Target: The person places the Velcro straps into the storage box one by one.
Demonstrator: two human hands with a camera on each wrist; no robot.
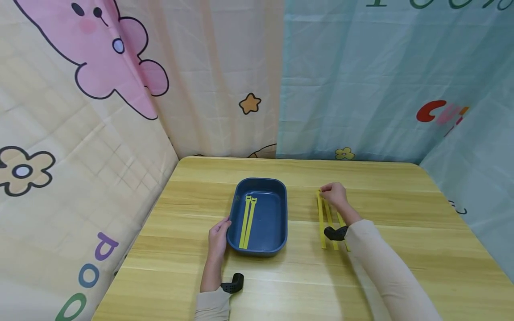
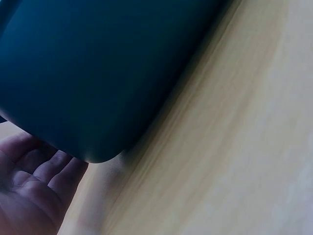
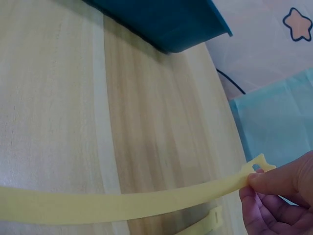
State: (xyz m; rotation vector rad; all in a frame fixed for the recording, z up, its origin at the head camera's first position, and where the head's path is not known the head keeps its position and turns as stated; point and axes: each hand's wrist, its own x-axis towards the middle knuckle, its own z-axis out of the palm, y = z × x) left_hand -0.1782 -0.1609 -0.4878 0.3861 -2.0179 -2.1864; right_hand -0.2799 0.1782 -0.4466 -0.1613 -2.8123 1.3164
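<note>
A yellow hook-and-loop cable tie is pinched at its slotted head between the thumb and finger of my right hand. In the right wrist view, the tie stretches leftward from the fingertips. Two more yellow ties lie beside it, partly hidden under the hand and wrist. My left hand holds the left side of a blue rectangular bin, its fingers against the outer wall in the left wrist view. Two yellow ties lie side by side in the bin, heads toward the far end.
The wooden table carries the bin left of centre and the loose ties to its right. Printed fabric curtains hang behind and at both sides. Each wrist wears a black camera mount.
</note>
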